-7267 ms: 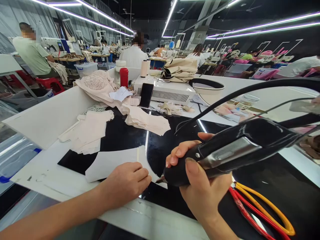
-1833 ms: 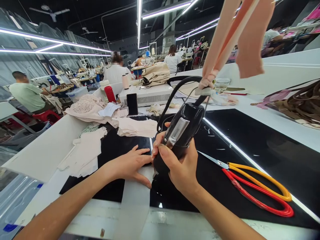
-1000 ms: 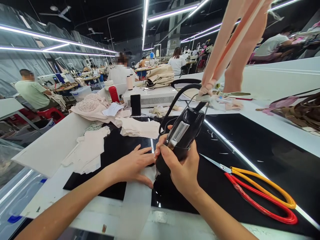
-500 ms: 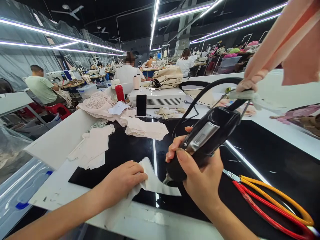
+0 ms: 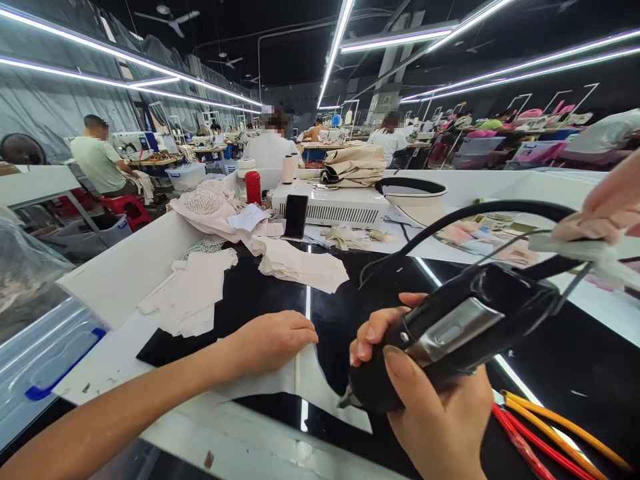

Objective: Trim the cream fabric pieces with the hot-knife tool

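Observation:
My left hand (image 5: 274, 340) is closed on the upper edge of a pale fabric piece (image 5: 320, 387) lying over the black work surface. In my right hand (image 5: 430, 380) is a black handheld electric tool (image 5: 465, 327) with a silver plate. Its small metal tip is at the right part of the fabric piece. A black cable and a pale cloth tie (image 5: 580, 243) are attached at the tool's rear end. Stacks of pale cut fabric (image 5: 303, 263) lie farther back, with more (image 5: 195, 293) at the left.
Scissors with orange and red handles (image 5: 545, 427) lie at the lower right. Behind the black surface are a phone (image 5: 296, 216), a red bottle (image 5: 253, 187) and a white box (image 5: 333, 205). Several people sit at sewing stations beyond; one (image 5: 100, 163) is at the left.
The tool and my right hand have moved right and slightly down in view. My left hand has shifted right, and the fabric piece now lies more spread out. The camera view has shifted.

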Demonstrator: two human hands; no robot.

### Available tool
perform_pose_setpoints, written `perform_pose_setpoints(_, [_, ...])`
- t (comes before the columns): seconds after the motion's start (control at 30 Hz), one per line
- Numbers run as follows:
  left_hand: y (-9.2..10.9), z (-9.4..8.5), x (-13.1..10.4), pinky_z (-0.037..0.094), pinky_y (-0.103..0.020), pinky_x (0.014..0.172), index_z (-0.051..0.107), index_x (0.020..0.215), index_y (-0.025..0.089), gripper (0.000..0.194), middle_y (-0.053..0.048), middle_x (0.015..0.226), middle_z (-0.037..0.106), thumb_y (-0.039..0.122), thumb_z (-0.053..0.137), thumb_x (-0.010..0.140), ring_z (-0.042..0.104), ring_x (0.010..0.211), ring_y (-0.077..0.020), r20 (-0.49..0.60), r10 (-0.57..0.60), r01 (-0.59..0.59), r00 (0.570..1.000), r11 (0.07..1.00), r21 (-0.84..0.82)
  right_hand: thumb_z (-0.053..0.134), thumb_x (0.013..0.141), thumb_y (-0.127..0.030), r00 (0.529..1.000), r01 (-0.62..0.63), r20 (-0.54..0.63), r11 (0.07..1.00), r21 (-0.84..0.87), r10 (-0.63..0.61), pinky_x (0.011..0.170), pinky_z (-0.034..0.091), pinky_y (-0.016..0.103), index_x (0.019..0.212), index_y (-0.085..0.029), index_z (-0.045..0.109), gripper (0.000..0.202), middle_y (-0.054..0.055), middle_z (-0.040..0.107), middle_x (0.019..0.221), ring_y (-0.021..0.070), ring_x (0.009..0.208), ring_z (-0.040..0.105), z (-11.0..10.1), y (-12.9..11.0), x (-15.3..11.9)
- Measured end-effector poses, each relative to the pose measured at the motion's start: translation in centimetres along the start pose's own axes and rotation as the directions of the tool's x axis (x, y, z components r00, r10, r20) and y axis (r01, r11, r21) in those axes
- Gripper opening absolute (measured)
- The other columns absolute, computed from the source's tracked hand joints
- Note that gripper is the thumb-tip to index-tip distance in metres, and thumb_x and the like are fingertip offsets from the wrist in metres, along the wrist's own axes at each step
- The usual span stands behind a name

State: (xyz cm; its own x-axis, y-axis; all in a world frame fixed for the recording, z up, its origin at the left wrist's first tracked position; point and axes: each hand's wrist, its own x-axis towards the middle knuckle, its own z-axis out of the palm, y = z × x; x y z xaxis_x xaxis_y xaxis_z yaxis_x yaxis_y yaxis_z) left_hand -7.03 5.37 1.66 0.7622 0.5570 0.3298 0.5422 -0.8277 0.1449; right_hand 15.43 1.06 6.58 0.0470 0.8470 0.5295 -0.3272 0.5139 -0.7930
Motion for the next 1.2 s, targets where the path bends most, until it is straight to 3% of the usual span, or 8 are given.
perform_pose_setpoints(0.4, [-0.5, 0.2, -1.4, 0.065, -0.034, 0.107, 0.079, 0.122, 0.016, 0.023, -0.011, 0.123, 0.082, 0.020, 0.057, 0.118, 0.078, 0.118, -0.0229, -0.025, 0.004, -0.006, 1.000, 0.997, -0.075, 0.092, 0.094, -0.043, 0.999, -0.038, -0.029, 0.998, -0.050, 0.036, 0.057, 0.067, 0.035, 0.124, -0.036, 0.073, 0.035, 0.000, 0.071, 0.082, 0.0200, 0.065, 0.069, -1.1, -1.5, -0.6])
perform_pose_setpoints(0.67, [-0.1, 0.2, -1.7, 0.065, -0.032, 0.103, 0.076, 0.110, 0.014, 0.018, -0.010, 0.116, 0.081, 0.014, 0.059, 0.116, 0.077, 0.114, -0.0236, -0.051, 0.089, -0.087, 0.995, 0.996, 0.027, 0.096, 0.088, -0.048, 0.995, -0.075, -0.075, 0.995, -0.057, 0.071, 0.053, 0.061, 0.035, 0.120, -0.035, 0.072, 0.042, -0.001, 0.067, 0.079, 0.0205, 0.063, 0.063, -0.9, -2.0, -0.3])
perform_pose_setpoints(0.83, [0.1, 0.1, -2.1, 0.066, -0.032, 0.101, 0.074, 0.109, 0.014, 0.019, -0.010, 0.115, 0.081, 0.008, 0.057, 0.114, 0.077, 0.113, -0.0228, -0.073, 0.119, -0.116, 0.990, 0.992, 0.050, 0.100, 0.083, -0.049, 0.991, -0.071, -0.115, 0.996, -0.051, 0.065, 0.050, 0.059, 0.035, 0.117, -0.035, 0.074, 0.046, -0.001, 0.068, 0.077, 0.0214, 0.060, 0.065, -0.1, -1.8, 1.3])
perform_pose_setpoints(1.2, [0.6, 1.1, -2.8, 0.067, -0.030, 0.101, 0.076, 0.117, 0.014, 0.016, -0.011, 0.123, 0.080, 0.015, 0.060, 0.115, 0.080, 0.111, -0.0209, -0.156, 0.008, -0.019, 0.988, 0.997, -0.072, 0.095, 0.087, -0.039, 0.990, 0.069, -0.120, 0.998, -0.013, -0.070, 0.054, 0.060, 0.031, 0.111, -0.031, 0.067, 0.038, -0.008, 0.068, 0.079, 0.0161, 0.059, 0.067, 3.7, 2.5, 5.1])
